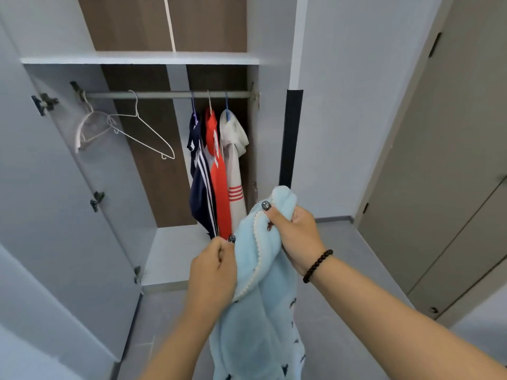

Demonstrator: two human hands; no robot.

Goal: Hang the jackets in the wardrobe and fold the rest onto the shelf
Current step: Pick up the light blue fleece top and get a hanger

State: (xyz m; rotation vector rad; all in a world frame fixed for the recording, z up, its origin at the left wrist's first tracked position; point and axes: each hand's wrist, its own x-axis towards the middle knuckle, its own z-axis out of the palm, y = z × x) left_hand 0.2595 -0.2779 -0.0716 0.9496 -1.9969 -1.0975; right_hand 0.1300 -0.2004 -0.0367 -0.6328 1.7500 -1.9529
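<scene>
The wardrobe (170, 160) stands open, its left door (55, 201) swung wide toward nine o'clock, a white shelf (137, 60) running across the top above the rail (164, 94). Down front, at about six o'clock, hangs the pale blue fleecy garment (255, 311), edged with a white bobble trim and dotted with small dark marks; it droops from both hands toward the floor (164, 325).

On the rail toward one o'clock hang three jackets close together, touching: a navy one with white stripes (201, 193), a red one (219, 182), and a white one with red stripes (233, 171). Toward ten o'clock hang bare hangers: a thin wire one (142, 127) tilted down to the right, and a pinkish one (87, 127) just beside it.

The left hand (212, 270) is curled tight on the lower edge of the blue garment. The right hand (293, 237), a dark bead bracelet (317, 266) on its wrist, grips the bunched top, thumb pressed over the trim.
</scene>
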